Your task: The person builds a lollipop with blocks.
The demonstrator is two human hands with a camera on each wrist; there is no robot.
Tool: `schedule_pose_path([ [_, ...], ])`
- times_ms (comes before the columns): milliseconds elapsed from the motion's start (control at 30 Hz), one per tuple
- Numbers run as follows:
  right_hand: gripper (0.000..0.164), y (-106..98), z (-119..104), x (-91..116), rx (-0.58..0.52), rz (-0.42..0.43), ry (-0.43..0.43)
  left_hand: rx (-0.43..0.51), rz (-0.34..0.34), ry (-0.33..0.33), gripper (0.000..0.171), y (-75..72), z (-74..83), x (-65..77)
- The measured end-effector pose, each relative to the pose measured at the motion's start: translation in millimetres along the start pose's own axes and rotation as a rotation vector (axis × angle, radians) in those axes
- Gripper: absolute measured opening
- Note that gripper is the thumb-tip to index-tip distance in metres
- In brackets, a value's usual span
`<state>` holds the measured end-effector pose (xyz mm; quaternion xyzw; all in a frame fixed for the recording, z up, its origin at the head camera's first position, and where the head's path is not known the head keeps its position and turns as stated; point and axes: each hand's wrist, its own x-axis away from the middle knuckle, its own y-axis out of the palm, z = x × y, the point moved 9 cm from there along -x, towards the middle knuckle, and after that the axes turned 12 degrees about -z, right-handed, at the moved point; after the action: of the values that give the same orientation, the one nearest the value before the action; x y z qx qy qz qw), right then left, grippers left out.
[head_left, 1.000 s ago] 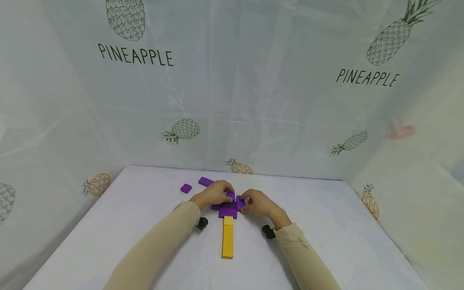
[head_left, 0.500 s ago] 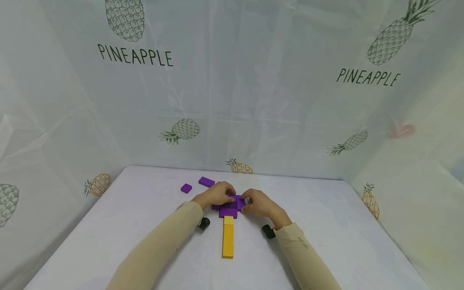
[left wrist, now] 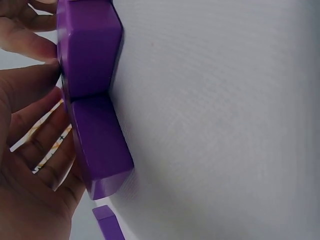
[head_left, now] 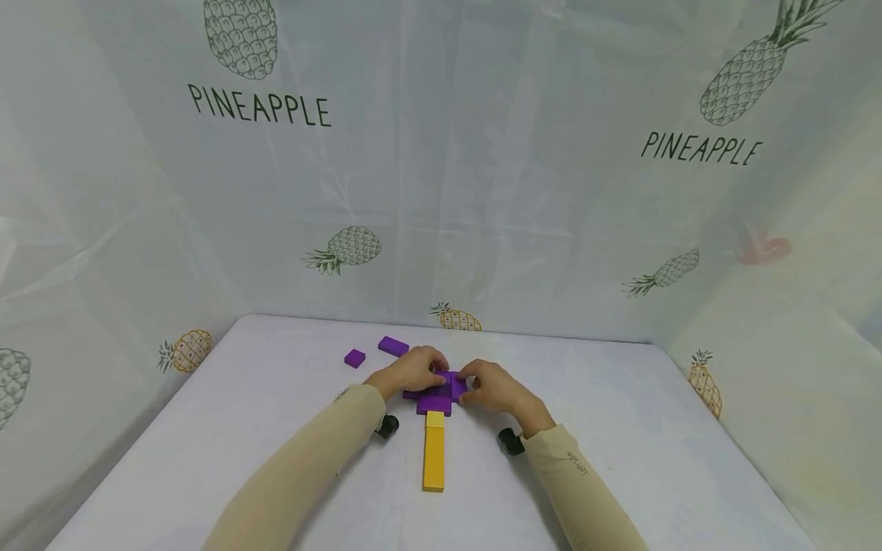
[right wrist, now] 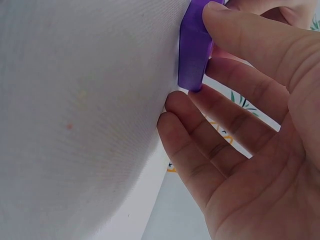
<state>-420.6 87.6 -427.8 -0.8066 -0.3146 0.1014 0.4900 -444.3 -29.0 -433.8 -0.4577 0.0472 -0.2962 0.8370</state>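
Several purple wooden blocks lie close together near the table's far side, one of them [head_left: 434,406] lying crosswise at the front. My left hand [head_left: 412,369] reaches over the group, pinching a small purple block [head_left: 445,376] between thumb and finger. On the group's right edge, my right hand [head_left: 498,389] pinches another purple block [head_left: 458,389] by its ends; its thumb also shows on that block in the right wrist view. Two purple blocks, an upper one [left wrist: 92,50] and a lower one [left wrist: 102,142], touch end to end in the left wrist view. My left hand partly hides the group.
A long yellow block [head_left: 433,463] and a short yellow one [head_left: 434,418] form a line toward me from the purple group. A purple square block [head_left: 354,358] and a purple oblong block [head_left: 393,346] lie behind left. A pineapple-print curtain [head_left: 482,191] surrounds the white table [head_left: 586,398].
My left hand has shifted slightly right with its small purple block, and the gap to the right-hand block has closed. The right hand has hardly moved.
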Motion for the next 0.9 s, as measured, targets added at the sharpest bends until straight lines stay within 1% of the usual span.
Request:
schedule_pose_path([
  [133,0.038,0.7,0.5,0.4,-0.002,-0.002,0.006,-0.009,0.024,0.027,0.026,-3.8,-3.1,2.7],
  [233,0.038,0.9,0.2,1.5,-0.012,0.001,0.010,-0.014,0.052,0.041,0.027,-11.7,-7.7,9.8],
  [333,0.038,1.2,-1.0,3.2,-0.024,0.005,0.007,-0.014,0.092,0.063,0.027,-22.4,-13.8,19.9],
  [433,0.039,1.8,-1.7,4.9,-0.033,0.004,0.005,-0.023,0.125,0.066,0.027,-30.9,-23.7,30.0],
  [567,0.038,2.9,-0.7,7.0,-0.040,0.002,0.017,-0.022,0.159,0.045,0.027,-39.1,-37.4,43.8],
  [700,0.037,3.2,0.9,7.6,-0.032,0.008,0.021,-0.019,0.190,0.067,0.026,-47.8,-47.0,57.3],
  [767,0.037,3.0,1.1,7.0,-0.029,0.010,0.018,-0.020,0.209,0.074,0.025,-51.9,-54.2,63.9],
  [900,0.037,1.3,-1.7,5.9,-0.026,0.008,0.009,-0.026,0.256,0.061,0.025,-61.4,-70.1,77.5],
])
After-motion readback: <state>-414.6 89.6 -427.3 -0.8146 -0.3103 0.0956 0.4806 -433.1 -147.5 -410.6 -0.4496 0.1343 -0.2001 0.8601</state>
